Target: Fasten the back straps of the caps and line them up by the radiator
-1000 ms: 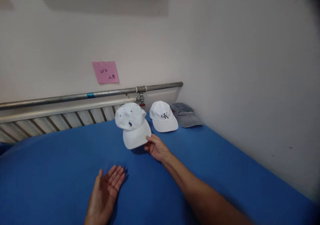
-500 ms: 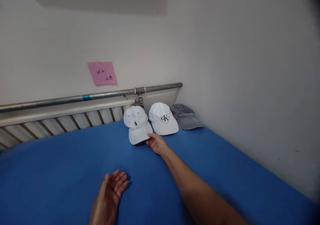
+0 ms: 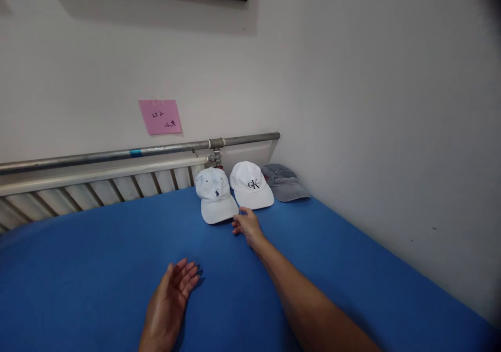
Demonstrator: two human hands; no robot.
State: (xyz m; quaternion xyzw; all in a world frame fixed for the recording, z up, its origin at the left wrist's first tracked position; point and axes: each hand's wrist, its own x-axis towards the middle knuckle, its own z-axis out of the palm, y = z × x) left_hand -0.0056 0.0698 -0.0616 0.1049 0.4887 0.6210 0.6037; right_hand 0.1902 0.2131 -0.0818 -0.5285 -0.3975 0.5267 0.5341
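Note:
Three caps sit in a row at the far edge of the blue bed [image 3: 97, 268]. The left one is a white cap with a small dark logo [image 3: 214, 194], resting flat with its brim toward me. My right hand [image 3: 246, 226] lies on the sheet at the right corner of that brim, fingers loosely apart and holding nothing. A white cap with black letters [image 3: 252, 185] is beside it, and a grey cap [image 3: 284, 182] sits in the corner. My left hand [image 3: 172, 297] rests open on its edge on the sheet, nearer to me.
A radiator [image 3: 94, 187] with a metal pipe [image 3: 136, 151] above it runs along the far side of the bed. A pink note [image 3: 159, 116] is stuck to the wall. A second wall closes off the right side.
My right hand carried the logo cap back and to the right, set it down next to the lettered cap, and let go of the brim. The left hand stayed open.

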